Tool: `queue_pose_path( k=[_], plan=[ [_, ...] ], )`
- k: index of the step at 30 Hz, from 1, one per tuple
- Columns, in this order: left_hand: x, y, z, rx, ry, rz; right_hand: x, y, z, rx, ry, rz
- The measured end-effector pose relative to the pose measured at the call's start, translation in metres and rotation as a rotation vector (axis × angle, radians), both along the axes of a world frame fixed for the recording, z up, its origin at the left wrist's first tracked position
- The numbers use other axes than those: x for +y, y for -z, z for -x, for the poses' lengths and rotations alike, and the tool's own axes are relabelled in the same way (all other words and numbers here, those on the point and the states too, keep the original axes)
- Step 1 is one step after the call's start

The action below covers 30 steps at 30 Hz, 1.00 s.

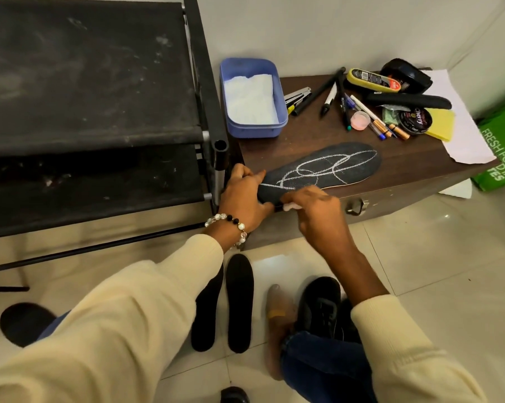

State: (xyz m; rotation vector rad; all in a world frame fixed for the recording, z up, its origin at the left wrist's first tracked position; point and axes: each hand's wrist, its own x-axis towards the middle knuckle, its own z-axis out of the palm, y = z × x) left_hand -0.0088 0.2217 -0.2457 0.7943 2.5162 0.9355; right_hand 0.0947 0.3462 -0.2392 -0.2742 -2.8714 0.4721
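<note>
Head view — left grip (242, 196) clamps flat black scribbled insole (332, 167); right grip (318, 216) pinches white chalk stub (290, 207).

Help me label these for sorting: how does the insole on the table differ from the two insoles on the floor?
The table insole carries white chalk lines; the floor insoles are plain black. The table insole is gripped at one end by the left hand while the right hand pinches chalk; the floor insoles lie untouched on the tiles. All are dark and foot-shaped.
</note>
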Motion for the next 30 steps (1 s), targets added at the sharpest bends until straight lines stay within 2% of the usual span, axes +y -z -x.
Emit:
queue_pose_path(
  k=[4, 8, 10, 13, 19, 24, 27, 30],
  plan=[
    [0.000, 0.000, -0.001, -0.009, -0.019, -0.003, 0.012, -0.006, -0.001, 0.057, 0.181, -0.004],
    [0.001, 0.002, -0.003, -0.015, -0.052, -0.036, 0.001, -0.017, 0.004, 0.284, 0.179, 0.173],
    [0.001, 0.003, -0.005, -0.006, -0.068, -0.050, -0.002, -0.014, 0.008, 0.317, 0.237, 0.240],
    [-0.001, 0.006, -0.008, 0.011, -0.081, -0.084, -0.014, 0.000, 0.012, 0.169, 0.241, 0.141],
    [-0.002, 0.006, -0.010, 0.009, -0.105, -0.131, -0.012, -0.002, 0.014, 0.066, -0.069, 0.073],
    [-0.001, 0.005, -0.010, -0.032, -0.134, -0.099, -0.003, -0.004, 0.013, 0.058, 0.064, -0.054],
    [-0.001, 0.006, -0.012, -0.092, -0.168, -0.115, -0.021, -0.003, 0.022, 0.052, 0.010, 0.012],
    [-0.001, 0.009, -0.013, -0.149, -0.189, -0.094, -0.015, 0.000, 0.027, -0.033, -0.014, 0.064]
  ],
)
